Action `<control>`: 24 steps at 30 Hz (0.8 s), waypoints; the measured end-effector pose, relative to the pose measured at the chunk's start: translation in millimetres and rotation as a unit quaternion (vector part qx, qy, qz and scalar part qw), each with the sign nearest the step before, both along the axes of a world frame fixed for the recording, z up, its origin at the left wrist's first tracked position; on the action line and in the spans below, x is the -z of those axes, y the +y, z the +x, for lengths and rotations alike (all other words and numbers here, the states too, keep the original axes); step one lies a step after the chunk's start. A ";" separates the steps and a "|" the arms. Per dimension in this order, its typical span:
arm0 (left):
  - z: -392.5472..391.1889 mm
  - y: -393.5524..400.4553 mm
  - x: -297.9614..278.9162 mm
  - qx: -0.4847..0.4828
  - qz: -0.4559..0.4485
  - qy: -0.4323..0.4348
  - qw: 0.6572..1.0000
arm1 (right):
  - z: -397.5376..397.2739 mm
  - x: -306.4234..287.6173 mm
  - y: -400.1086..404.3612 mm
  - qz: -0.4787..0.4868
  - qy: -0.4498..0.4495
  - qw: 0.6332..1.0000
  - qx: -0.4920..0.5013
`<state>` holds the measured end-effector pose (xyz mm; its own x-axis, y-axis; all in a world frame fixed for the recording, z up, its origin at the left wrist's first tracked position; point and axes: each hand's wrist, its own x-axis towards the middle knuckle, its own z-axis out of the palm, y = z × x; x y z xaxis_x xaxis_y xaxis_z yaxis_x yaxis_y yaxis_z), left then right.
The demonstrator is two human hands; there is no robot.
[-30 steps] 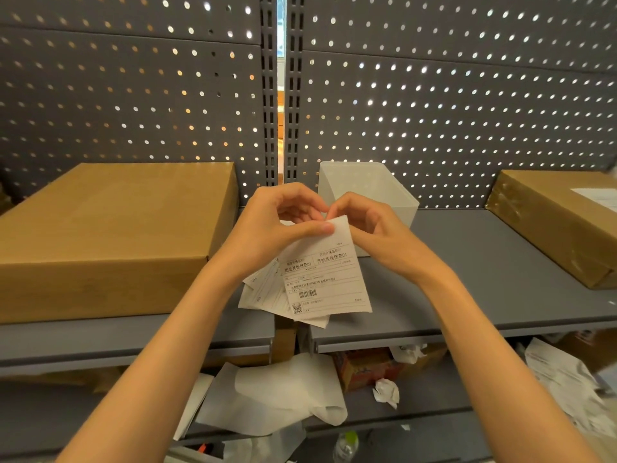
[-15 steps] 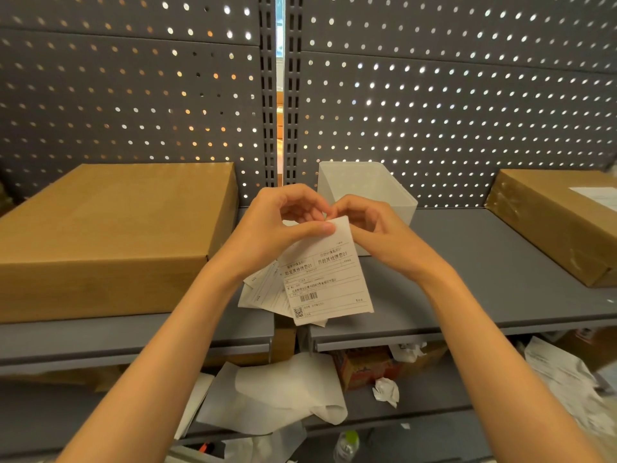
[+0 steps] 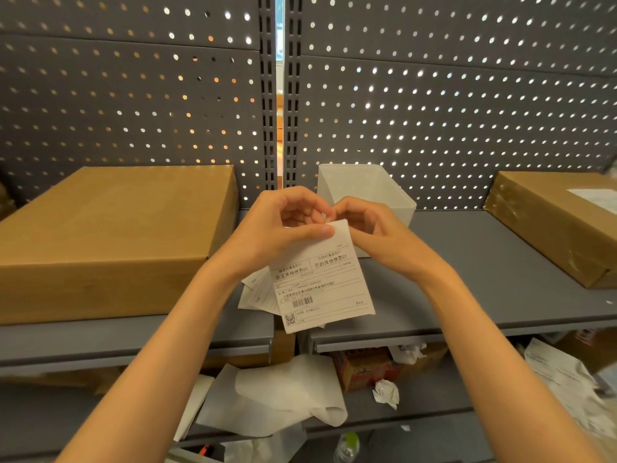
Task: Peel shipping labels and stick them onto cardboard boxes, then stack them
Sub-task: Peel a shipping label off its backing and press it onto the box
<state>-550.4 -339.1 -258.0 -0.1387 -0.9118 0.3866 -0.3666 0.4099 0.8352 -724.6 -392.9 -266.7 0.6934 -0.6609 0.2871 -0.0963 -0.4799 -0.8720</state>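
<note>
Two hands meet at the top corner of one shipping label [image 3: 322, 279]. The left hand [image 3: 280, 232] pinches it, with the thumb flat across the front of the sheet and the other fingers curled behind. The right hand [image 3: 370, 232] has its fingertips curled in at the same corner, apparently picking at the edge to separate label from backing; how far the corner is lifted I cannot tell. Just behind the front sheet, the left hand also holds a few more labels [image 3: 258, 290], fanned out a little.

Directly behind the grip stands a translucent white bin [image 3: 367, 188] on the grey shelf [image 3: 484, 279]. To the left of the grip lies a large cardboard box [image 3: 110, 235] whose visible faces carry no label. Far to the right lies a second box [image 3: 554, 222] with a white label [image 3: 597, 199] already on its top. Below the grip, on the lower shelf, lie loose backing sheets [image 3: 283, 392] and crumpled paper [image 3: 386, 393].

I judge the task is in an early-to-middle part: at least one box looks labelled, the peeling of this label is only beginning, and sticking and stacking remain.
</note>
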 end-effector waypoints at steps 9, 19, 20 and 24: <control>0.8 1.2 0.7 -0.009 0.000 -0.022 1.000 | -0.8 0.2 1.4 -0.023 0.016 0.999 0.023; -5.6 5.2 -2.0 -0.064 -0.055 -0.069 0.994 | 0.5 0.1 3.4 -0.034 -0.014 0.997 0.070; -6.0 5.4 -1.8 -0.066 -0.059 -0.072 0.993 | 0.5 0.2 3.4 -0.035 -0.014 0.997 0.072; -6.6 5.5 0.1 -0.063 -0.073 -0.075 0.993 | 0.0 0.2 3.2 -0.032 -0.014 0.997 0.073</control>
